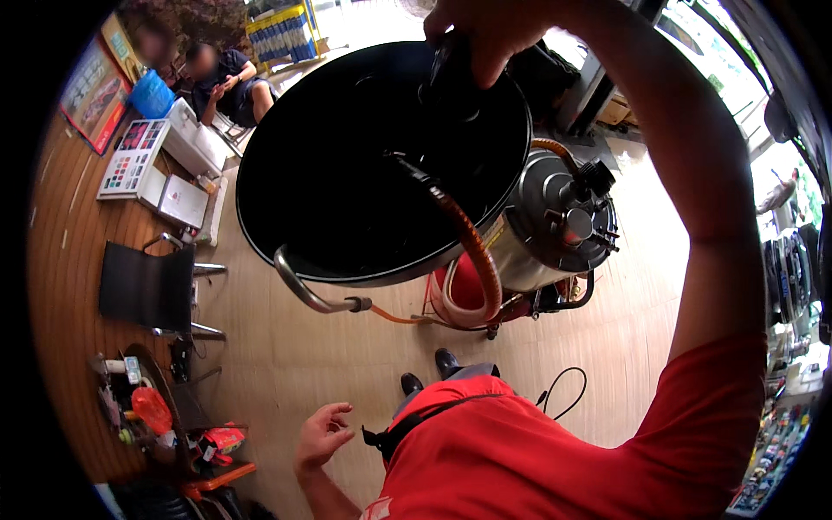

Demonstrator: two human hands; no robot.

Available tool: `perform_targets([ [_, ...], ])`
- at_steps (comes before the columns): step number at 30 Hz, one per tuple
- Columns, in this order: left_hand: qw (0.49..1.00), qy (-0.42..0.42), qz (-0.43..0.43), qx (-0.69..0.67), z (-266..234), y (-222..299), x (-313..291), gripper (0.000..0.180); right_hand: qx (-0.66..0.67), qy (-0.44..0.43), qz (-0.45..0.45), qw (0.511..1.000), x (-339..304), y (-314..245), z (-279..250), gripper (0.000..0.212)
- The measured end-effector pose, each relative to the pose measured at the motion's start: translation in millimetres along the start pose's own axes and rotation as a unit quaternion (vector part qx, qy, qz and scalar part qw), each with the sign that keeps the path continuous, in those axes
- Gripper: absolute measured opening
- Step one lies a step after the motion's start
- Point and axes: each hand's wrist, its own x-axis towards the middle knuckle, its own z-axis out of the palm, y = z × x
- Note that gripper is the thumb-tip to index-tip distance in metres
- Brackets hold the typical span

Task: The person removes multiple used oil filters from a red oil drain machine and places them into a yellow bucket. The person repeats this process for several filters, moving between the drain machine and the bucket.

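1. The right hand [485,35] is raised high, its fingers [498,61] curled tight over a dark handle at the far rim of a large black round drum lid [347,165], which it holds up, tilted.
2. The left hand [322,433] hangs low and well apart from the lid, palm up, fingers [340,409] loosely half-curled and holding nothing.
3. Below the right fingers, a black tube joins an orange ribbed hose [477,256] that runs across the lid's underside and curves down toward the floor.
4. A curved metal handle [308,290] sticks out at the lid's near rim, on the side nearest the left hand.
5. Just beyond the hose stands a steel tank [555,230] with a valved cap, on a red wheeled frame.
6. Far to the left of both hands are a black chair [146,288], a low desk [221,477] with small clutter, and two seated people [221,82] at the back.
7. The person's red shirt [537,451] fills the lower frame, black shoes [433,368] below on the wooden floor [286,355].
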Motion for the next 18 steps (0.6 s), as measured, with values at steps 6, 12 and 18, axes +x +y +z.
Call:
perform_targets([
  [6, 0.914, 0.008, 0.324, 0.245, 21, 209, -28, 0.038, -0.016, 0.015, 0.008, 1.000, -12, 1, 17, 0.030],
  [12, 0.731, 0.121, 0.457, 0.493, 88, 351, 45, 0.024, -0.023, 0.034, 0.011, 0.999, -20, 16, 36, 0.028],
  [18, 0.684, 0.028, 0.271, 0.677, 128, 423, 143, 0.034, 0.044, 0.146, -0.023, 0.988, -27, 37, 52, 0.034],
])
